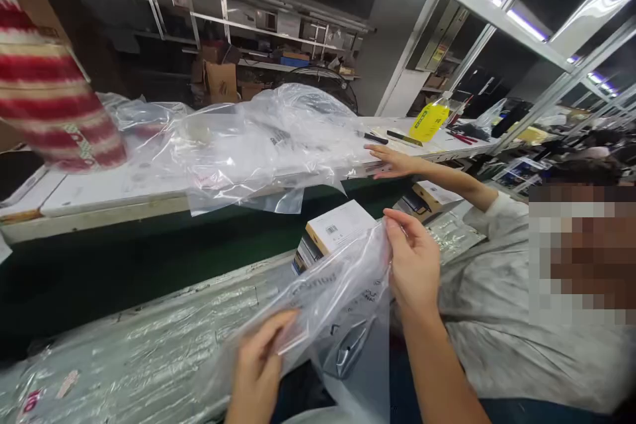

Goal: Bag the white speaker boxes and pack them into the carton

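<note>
A clear plastic bag (322,305) printed with dark warning text is stretched between my two hands. My left hand (261,358) is closed on its lower left side. At the upper right corner, my right hand (412,255) pinches the edge between thumb and fingers. Low in the bag's right part, a dark curved shape shows; whether it is print or an object I cannot tell. Just behind the bag, a white and tan printed box (340,225) sits on the green belt, partly covered by the plastic.
Clear bags (258,146) lie heaped on the white shelf (163,195). A co-worker's hand (392,162) reaches toward it from the right. Near that hand stands a yellow bottle (430,120). A red-striped sleeve (59,93) is at left. Another box (430,199) sits farther along the belt (248,225).
</note>
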A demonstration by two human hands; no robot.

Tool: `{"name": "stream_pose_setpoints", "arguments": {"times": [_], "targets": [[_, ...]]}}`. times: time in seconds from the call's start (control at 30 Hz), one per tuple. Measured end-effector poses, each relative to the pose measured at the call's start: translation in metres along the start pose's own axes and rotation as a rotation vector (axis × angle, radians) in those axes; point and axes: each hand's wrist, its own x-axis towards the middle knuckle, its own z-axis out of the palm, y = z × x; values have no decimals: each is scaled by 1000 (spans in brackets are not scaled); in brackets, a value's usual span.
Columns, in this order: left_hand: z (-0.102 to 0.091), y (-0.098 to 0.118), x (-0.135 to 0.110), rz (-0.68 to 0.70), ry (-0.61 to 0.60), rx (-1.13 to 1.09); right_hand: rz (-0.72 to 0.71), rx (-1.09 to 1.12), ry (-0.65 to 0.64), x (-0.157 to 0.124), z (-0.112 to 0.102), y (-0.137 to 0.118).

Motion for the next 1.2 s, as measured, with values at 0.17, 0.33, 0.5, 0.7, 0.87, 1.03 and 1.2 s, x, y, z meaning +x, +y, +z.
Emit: {"name": "stream_pose_setpoints", "arguments": {"times": [0.17, 0.33, 0.5, 0.7, 0.87, 1.03, 1.2], "targets": [[-59, 36, -2, -150, -69, -54, 66, -265, -304, -17, -41, 61], [-62, 39, 25, -312, -5, 61, -225, -577, -659, -52, -68, 66], [-39, 42, 35, -291, -109, 62, -674, -413, -604, -111, -39, -13], [-44, 47, 33, -486, -452, -406, -979, -352, -651, -117, 1, -7], [-67, 28, 49, -556, -159, -357, -911, -270, -695, -97, -21, 5], [-54, 37, 46, -469, -234, -394, -813, -270, -897, -97, 20, 11], [-78, 35, 60, -458, -79, -366, -543, 14, -805, -80, 52, 30]]}}
